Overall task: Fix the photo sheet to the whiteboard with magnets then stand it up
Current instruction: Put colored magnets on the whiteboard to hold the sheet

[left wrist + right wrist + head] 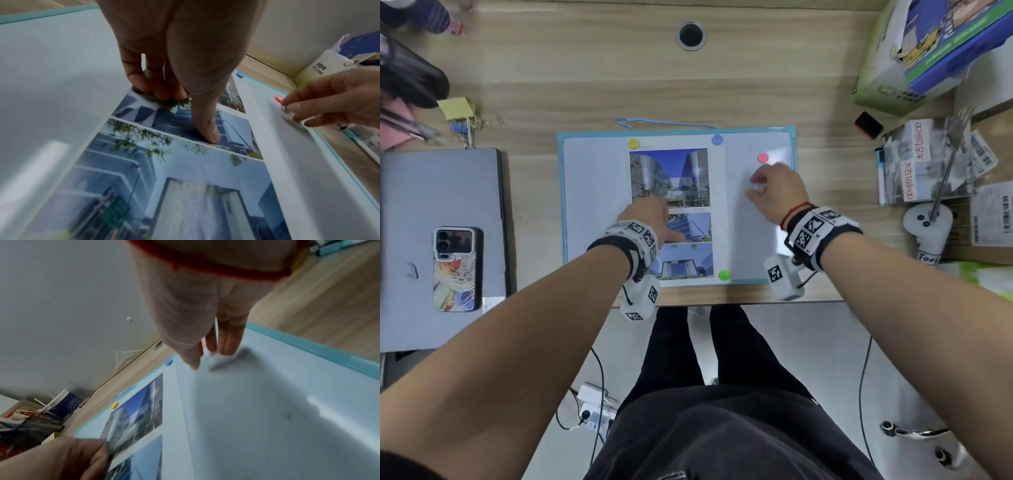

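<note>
The teal-framed whiteboard point(592, 205) lies flat on the desk with the photo sheet point(671, 178) on it. A yellow magnet point(633, 143), a blue magnet point(717, 139) and a green magnet point(724, 275) sit on three of the sheet's corners. My left hand point(650, 216) presses the sheet down, with the thumb point(207, 129) and fingertips on the pictures. My right hand point(774, 188) is over the bare right part of the board and pinches a white magnet point(757, 187), which is blurred in the wrist views. A red magnet point(763, 158) sits on the board just beyond it.
A closed laptop point(438, 240) with a phone point(457, 269) on it lies to the left. On the right are a black eraser point(868, 125), a marker point(881, 174), a booklet point(924, 161) and a green box point(928, 51). The board's near edge lies close to the desk's front edge point(722, 303).
</note>
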